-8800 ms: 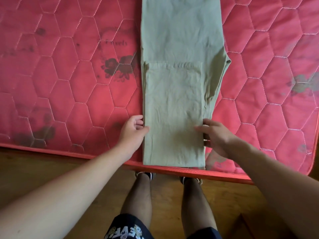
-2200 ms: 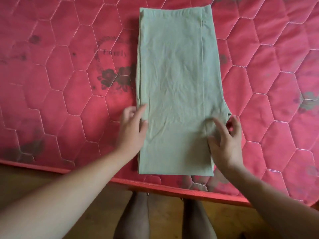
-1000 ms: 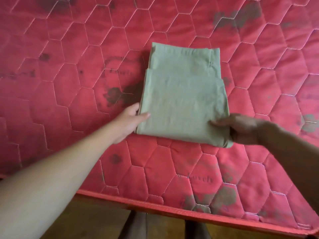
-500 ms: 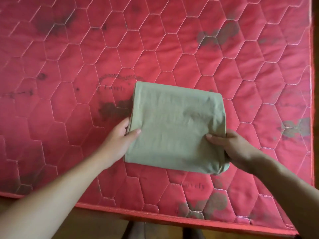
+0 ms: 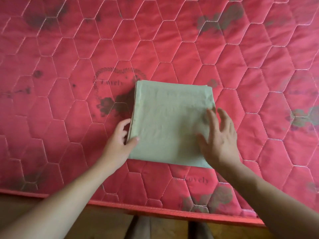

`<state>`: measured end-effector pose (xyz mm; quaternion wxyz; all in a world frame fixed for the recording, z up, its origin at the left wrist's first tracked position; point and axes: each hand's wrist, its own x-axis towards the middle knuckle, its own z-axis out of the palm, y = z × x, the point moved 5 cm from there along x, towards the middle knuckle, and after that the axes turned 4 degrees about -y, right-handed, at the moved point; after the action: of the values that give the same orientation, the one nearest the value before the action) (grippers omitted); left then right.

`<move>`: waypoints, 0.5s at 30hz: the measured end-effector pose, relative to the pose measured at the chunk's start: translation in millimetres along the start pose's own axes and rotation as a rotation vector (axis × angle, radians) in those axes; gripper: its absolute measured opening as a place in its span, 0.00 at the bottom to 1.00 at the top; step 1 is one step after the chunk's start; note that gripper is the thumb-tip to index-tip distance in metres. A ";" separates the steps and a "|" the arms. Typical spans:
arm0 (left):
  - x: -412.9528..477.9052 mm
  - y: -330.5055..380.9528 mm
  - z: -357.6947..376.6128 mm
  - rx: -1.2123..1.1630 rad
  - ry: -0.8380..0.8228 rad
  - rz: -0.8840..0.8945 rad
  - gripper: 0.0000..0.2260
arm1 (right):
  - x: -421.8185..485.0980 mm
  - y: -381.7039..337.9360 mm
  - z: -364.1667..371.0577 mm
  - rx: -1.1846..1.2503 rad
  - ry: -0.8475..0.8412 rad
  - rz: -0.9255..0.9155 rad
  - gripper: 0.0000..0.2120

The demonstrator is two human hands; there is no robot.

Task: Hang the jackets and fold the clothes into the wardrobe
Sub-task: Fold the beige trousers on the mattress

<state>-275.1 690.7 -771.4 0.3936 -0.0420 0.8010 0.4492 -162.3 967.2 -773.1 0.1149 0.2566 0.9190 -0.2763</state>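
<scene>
Left grip [image 5: 119, 140] pinches the left edge of the folded garment [image 5: 169, 121]. Its thumb lies on top near the front corner, and its fingers curl against the stacked layers at the side.

Right grip [image 5: 219, 140] is spread, fingers straight and fanned, over the garment's right front part. The hand is slightly blurred, so I cannot tell whether it touches the cloth.

Garment: pale green, folded into a near-square packet, with several layers showing along its left edge. It lies flat on the mattress [image 5: 172, 49], in the middle of the view and nearer the front edge than the far side. Its far left corner sits just beside a printed heart wreath [image 5: 119, 73] with the word "Lovely".

Mattress: red, quilted in hexagons, with dark blotches scattered across it. Its piped front edge runs across the bottom of the view.

Wooden floor [image 5: 34, 213] shows below that edge.
</scene>
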 end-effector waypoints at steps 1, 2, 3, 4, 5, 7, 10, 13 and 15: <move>-3.7 -4.6 -2.1 0.033 0.004 0.020 0.28 | -3.0 -4.9 3.6 -0.066 -0.008 -0.079 0.36; -6.1 -9.2 -3.4 0.060 -0.007 0.029 0.32 | -4.1 -8.6 8.5 -0.106 -0.044 -0.129 0.36; -6.8 -13.3 -3.9 0.105 -0.030 0.031 0.35 | -4.4 -10.8 15.4 -0.147 -0.080 -0.165 0.36; -6.5 -16.0 -3.5 0.165 -0.060 0.036 0.38 | -3.4 -12.3 23.6 -0.193 -0.126 -0.187 0.35; -4.6 -17.9 -2.9 0.234 -0.080 0.040 0.40 | -2.2 -11.8 32.0 -0.240 -0.177 -0.199 0.35; -0.7 -16.8 0.4 0.343 -0.078 0.057 0.42 | 0.0 -8.9 45.8 -0.316 -0.294 -0.188 0.36; -0.5 -2.2 8.9 0.506 0.032 0.127 0.44 | 3.9 -8.4 46.3 -0.374 -0.307 -0.165 0.37; -1.6 28.0 15.6 0.720 0.267 0.413 0.43 | 12.1 -22.5 36.3 -0.402 -0.176 -0.233 0.38; 11.6 44.0 30.6 0.885 0.296 0.585 0.37 | 27.6 -30.8 38.4 -0.417 -0.106 -0.267 0.39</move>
<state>-283.4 743.2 -757.7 0.1155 0.2890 0.9385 0.1497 -199.3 934.7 -800.5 0.1758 0.0886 0.9746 -0.1067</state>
